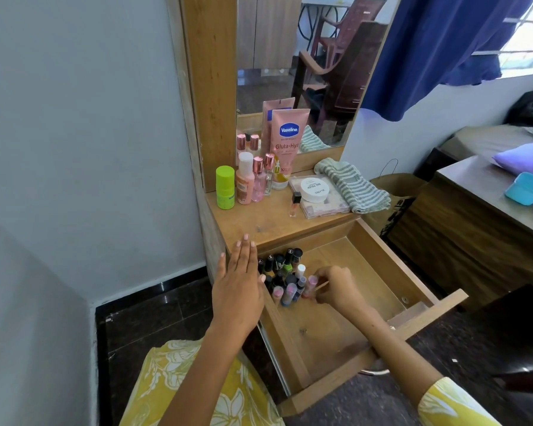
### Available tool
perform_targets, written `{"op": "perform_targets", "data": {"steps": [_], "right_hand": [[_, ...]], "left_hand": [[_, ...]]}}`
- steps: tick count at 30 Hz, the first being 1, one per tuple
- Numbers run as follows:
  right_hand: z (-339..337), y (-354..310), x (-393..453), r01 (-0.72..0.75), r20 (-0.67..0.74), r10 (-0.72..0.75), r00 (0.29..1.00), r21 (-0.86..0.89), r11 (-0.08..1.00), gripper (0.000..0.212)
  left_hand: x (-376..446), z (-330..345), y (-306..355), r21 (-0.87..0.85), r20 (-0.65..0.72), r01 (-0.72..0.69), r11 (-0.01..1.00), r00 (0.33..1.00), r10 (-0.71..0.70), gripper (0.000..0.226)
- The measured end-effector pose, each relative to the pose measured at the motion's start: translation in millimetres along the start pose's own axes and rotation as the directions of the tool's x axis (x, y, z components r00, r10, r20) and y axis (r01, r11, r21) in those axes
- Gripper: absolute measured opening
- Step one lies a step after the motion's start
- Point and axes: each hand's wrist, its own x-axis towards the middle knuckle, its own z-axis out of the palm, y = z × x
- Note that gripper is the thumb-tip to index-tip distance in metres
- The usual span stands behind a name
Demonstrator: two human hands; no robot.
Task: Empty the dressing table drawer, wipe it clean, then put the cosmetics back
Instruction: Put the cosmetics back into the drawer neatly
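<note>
The drawer point(379, 269) is standing pulled out below the dressing table top point(259, 221), and a cluster of small bottles point(285, 278) is standing upright in its far left corner, tight against the left wall. The right hand point(336, 287) is reaching down into the drawer with its fingers curled, pinching a small pink-capped bottle point(310, 285) at the right edge of that cluster. The left hand point(239, 282) is hovering flat with its fingers straight and together, holding nothing, over the drawer's left wall beside the bottles. Most of the drawer floor is lying bare, while bigger items are waiting on the top: a green bottle point(225, 187), a pink lotion tube point(288, 149), a round white jar point(314, 189) and a striped cloth point(351, 187). Judging by the neat packing, the step in hand is most likely returning the cosmetics, though it could be lifting them out; one moment cannot settle that. Either way, doing it well is calling for setting or lifting the bottle straight up and down, keeping it upright and clear of its neighbours, since a nudge could topple the row. The flat left hand is well placed for steadying the cluster from the left side.
</note>
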Motion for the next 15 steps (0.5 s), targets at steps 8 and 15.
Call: {"op": "perform_targets", "data": {"steps": [8,15], "right_hand": [[-41,-40,0,0.206,-0.501,-0.145,0.853,0.068,0.976,0.016],[-42,-82,44,0.279,-0.563,-0.24,0.791,-0.017,0.96,0.055]], "left_hand": [[14,0,12,0.04,0.054,-0.056,0.998,0.997,0.054,0.061],[21,1,13,0.038,0.087,-0.059,0.998,0.995,0.055,0.06]]}}
